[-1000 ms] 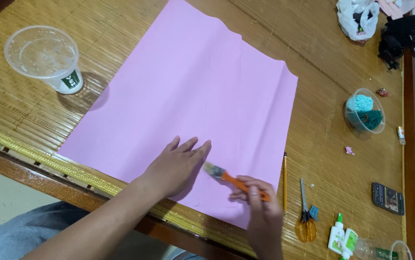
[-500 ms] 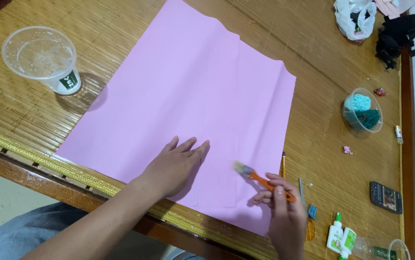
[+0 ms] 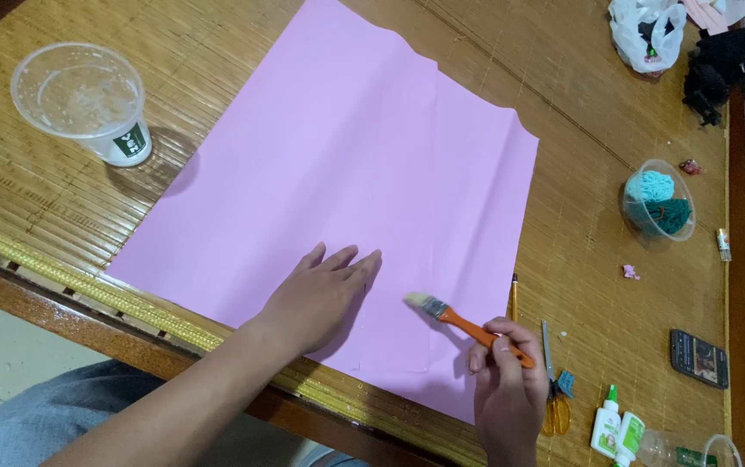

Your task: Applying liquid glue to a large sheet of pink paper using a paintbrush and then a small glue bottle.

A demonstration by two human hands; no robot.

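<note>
Left hand [image 3: 321,298]: lies flat, palm down, on the pink paper [image 3: 346,199] near the near edge of the surface [image 3: 563,216]; its fingers [image 3: 338,258] are straight and slightly spread, holding nothing.
Right hand [image 3: 504,380]: sits at the paper's near right corner, fingers [image 3: 495,335] curled and pinching the orange handle of the brush [image 3: 463,327].
Brush: small and flat, with pale bristles and a metal band; it slants up and to the left from the right hand, and the bristles are over the pink paper just right of the left hand. I cannot tell whether they touch the sheet.
Pink paper: 1 large sheet lying flat and turned at an angle, reaching from the near edge toward the far edge, with light creases near its far right side.
Plastic cup [image 3: 87,99]: clear, upright, near the left edge, just off the paper.
Pencil [image 3: 513,298]: thin, beside the paper's right edge, just above the right hand.
Scissors [image 3: 552,389]: orange handles, just right of the right hand.
Glue bottles [image 3: 615,428]: 2 white ones with green caps, near the near right corner.
Bowl [image 3: 660,201]: clear, holding teal and green yarn, toward the right edge.
Phone [image 3: 699,358]: dark, flat, by the right edge.
White bag [image 3: 645,30]: at the far right corner, beside a black bundle [image 3: 723,65].
</note>
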